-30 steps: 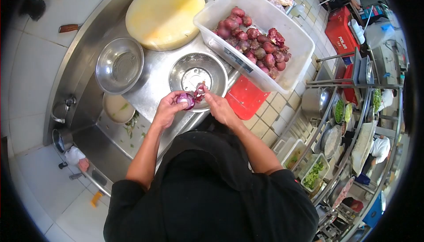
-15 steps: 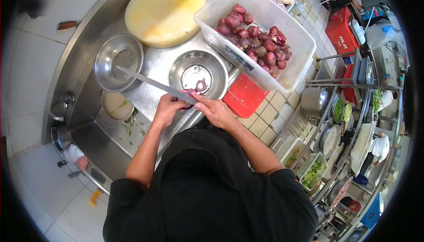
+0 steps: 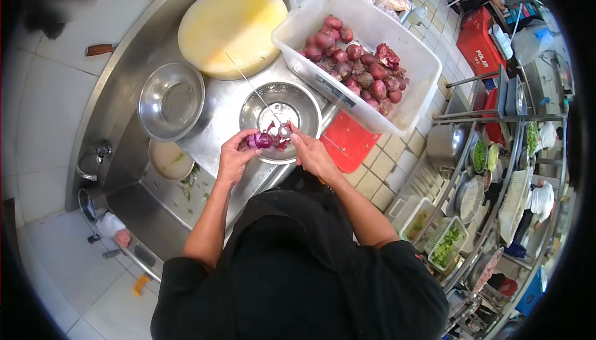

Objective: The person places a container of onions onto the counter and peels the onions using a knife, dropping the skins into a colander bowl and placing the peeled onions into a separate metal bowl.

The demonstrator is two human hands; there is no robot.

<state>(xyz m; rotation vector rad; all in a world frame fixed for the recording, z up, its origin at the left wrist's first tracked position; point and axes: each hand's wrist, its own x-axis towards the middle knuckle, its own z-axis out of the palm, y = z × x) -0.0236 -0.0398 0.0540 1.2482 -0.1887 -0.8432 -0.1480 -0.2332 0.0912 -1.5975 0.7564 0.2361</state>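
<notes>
My left hand (image 3: pixel 234 157) is closed on a purple onion (image 3: pixel 263 140) at the near rim of a perforated steel bowl (image 3: pixel 248 108). To its right, my right hand (image 3: pixel 311 154) is closed round a knife; the thin blade (image 3: pixel 249 83), seen nearly edge-on, reaches up and left over the bowl to the round yellow board. Dark red onion skin (image 3: pixel 280 144) hangs between my hands, near the fingers of my right hand. Beyond the bowl, a translucent bin (image 3: pixel 347 95) holds several red onions (image 3: pixel 363 70).
A thick round yellow board (image 3: pixel 230 26) and an empty-looking steel bowl (image 3: pixel 171 101) are at the upper left. Below lies a sink basin (image 3: pixel 158 213) with a bowl of cloudy liquid (image 3: pixel 171 160). A red lid-like piece (image 3: pixel 347 141) sits right of my hands. Shelves and people are farther right.
The knife blade has swung from pointing left over the other steel bowl to pointing up and left. My right hand has moved slightly right, away from the onion, and more purple onion surface shows.
</notes>
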